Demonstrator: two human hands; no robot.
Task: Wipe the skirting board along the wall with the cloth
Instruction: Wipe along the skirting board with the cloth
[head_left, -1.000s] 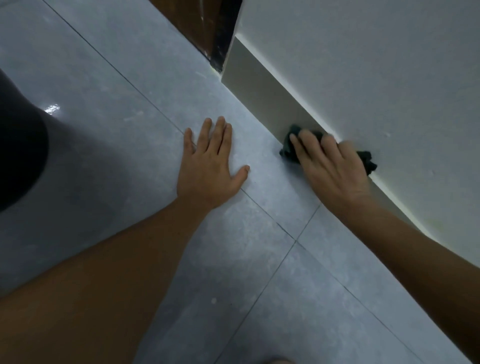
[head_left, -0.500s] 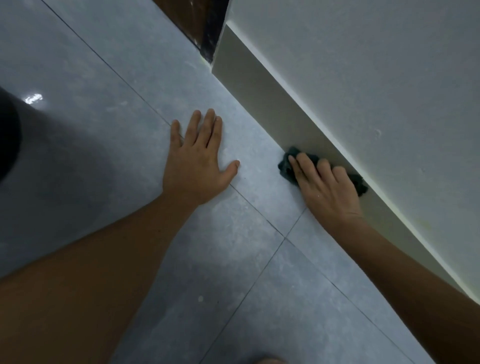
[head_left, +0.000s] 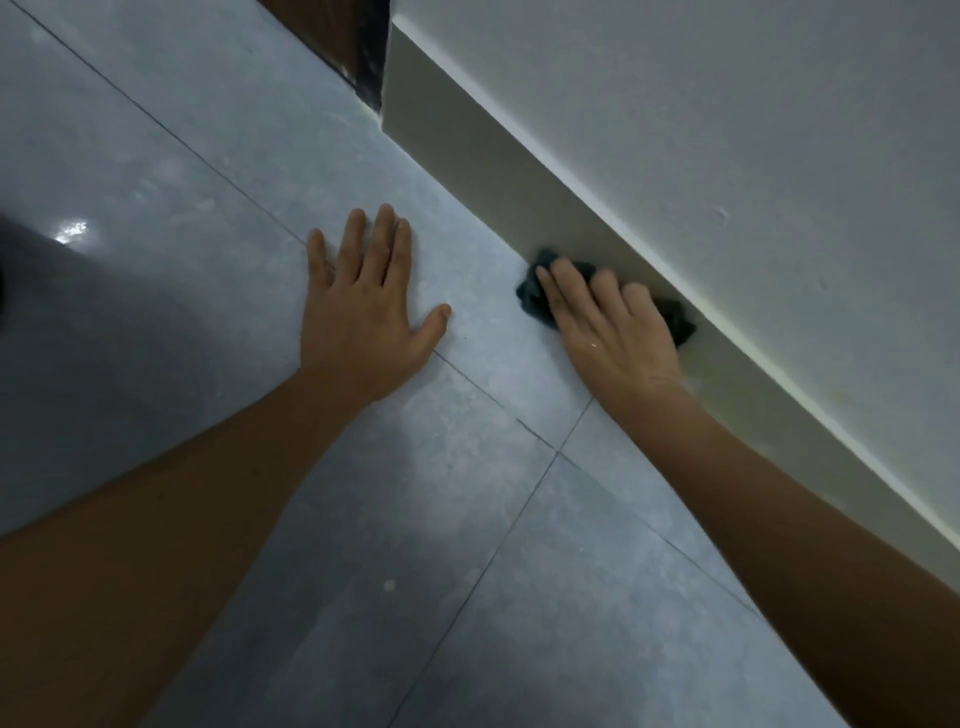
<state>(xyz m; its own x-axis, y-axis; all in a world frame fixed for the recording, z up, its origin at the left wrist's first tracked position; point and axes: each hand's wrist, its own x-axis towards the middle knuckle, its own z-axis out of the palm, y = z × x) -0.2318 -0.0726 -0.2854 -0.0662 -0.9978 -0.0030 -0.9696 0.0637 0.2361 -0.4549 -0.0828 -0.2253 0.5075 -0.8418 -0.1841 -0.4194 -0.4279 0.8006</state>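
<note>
Grey tiled floor (head_left: 218, 171) w/ dark grout, pale wall (head_left: 727, 104), brown door frame (head_left: 322, 26), dim light.

- Dim, cool, bluish light across the frame.
- One small white glare spot on the floor tiles (head_left: 72, 231) at middle left.
- A broad dark shadow spreads under it, along the left edge.
- The wall (head_left: 727, 130) at upper right reads brightest.
- Soft focus everywhere; straight lines bow slightly near the edges.
</note>
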